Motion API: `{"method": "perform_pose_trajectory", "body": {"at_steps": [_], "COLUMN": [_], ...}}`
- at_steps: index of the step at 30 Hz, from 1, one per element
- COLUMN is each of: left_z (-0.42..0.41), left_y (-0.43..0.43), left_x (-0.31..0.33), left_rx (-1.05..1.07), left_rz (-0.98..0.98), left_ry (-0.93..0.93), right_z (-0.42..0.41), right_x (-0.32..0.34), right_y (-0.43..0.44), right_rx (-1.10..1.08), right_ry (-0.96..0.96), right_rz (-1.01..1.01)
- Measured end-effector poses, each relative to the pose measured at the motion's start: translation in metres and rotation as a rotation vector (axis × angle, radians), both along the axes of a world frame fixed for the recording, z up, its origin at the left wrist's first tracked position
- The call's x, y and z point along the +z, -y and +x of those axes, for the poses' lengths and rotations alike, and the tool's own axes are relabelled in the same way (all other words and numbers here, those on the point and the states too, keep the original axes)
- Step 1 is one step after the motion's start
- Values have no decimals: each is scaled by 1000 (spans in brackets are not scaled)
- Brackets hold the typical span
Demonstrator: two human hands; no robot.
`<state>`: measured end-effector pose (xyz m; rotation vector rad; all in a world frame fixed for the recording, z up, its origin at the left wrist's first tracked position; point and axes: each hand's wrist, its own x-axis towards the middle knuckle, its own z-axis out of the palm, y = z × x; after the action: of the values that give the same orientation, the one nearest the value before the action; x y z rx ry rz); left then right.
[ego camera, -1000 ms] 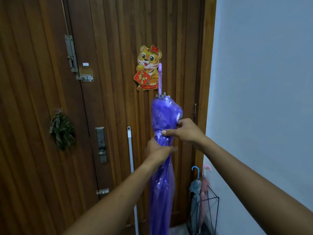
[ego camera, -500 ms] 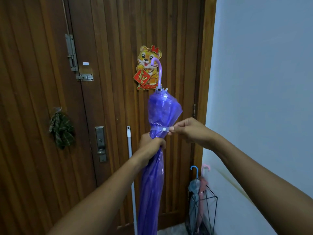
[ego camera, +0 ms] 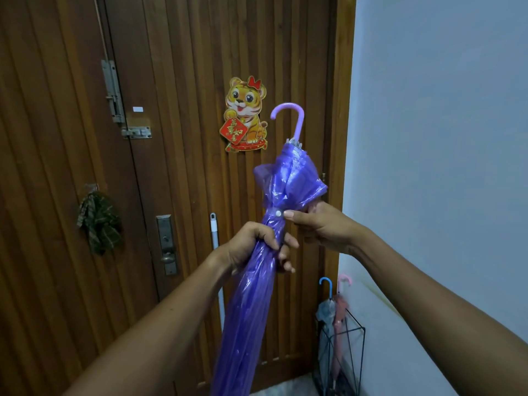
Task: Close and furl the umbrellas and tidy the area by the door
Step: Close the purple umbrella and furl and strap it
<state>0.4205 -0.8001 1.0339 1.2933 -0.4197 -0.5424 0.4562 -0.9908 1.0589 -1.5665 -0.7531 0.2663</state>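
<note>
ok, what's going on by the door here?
A person holds a furled purple umbrella, handle up, in front of the wooden door. The left hand grips the gathered canopy. The right hand pinches it at the tie strap's white snap, which looks fastened. A blue-handled umbrella and a pink-handled umbrella stand closed in the wire rack.

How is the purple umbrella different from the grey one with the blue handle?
The see-through purple plastic umbrella is gripped by the left hand and right hand; the grey umbrella with the blue hooked handle stands untouched in the black wire rack. The purple one's handle is lilac, the grey one's blue. Both are closed, handles up.
</note>
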Motion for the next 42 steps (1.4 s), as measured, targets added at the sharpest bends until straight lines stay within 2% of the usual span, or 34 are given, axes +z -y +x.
{"method": "perform_pose_trajectory", "body": {"at_steps": [3, 6, 9, 12, 14, 20, 25, 27, 30, 35, 42], "left_z": [2, 6, 8, 6, 7, 11, 6, 4, 1, -6, -7], "left_y": [3, 17, 30, 29, 25, 16, 14, 14, 15, 17, 10], "left_x": [-7, -22, -30, -28, -24, -17, -13, -13, -11, -4, -1], "left_rx": [299, 594, 775, 848, 875, 811, 725, 710, 689, 547, 268], "left_rz": [209, 222, 288, 352, 394, 369, 375, 394, 361, 232, 72], "left_ry": [118, 133, 200, 369, 412, 385, 392, 392, 379, 292, 80], "right_z": [9, 15, 13, 14, 13, 11, 16, 16, 16, 19, 19], "right_x": [-4, -10, -6, 2, 4, 0, 2, 4, 3, 2, 13], "right_y": [-4, -11, -17, -15, -13, -4, 3, 5, 4, 7, 8], "right_rx": [-208, -389, -312, -274, -273, -196, -164, -173, -178, -196, -184], "right_ry": [117, 292, 300, 328, 351, 238, 301, 399, 477, 509, 605], "right_rz": [-68, -177, -230, -234, -230, -226, -324, -371, -339, -293, -424]}}
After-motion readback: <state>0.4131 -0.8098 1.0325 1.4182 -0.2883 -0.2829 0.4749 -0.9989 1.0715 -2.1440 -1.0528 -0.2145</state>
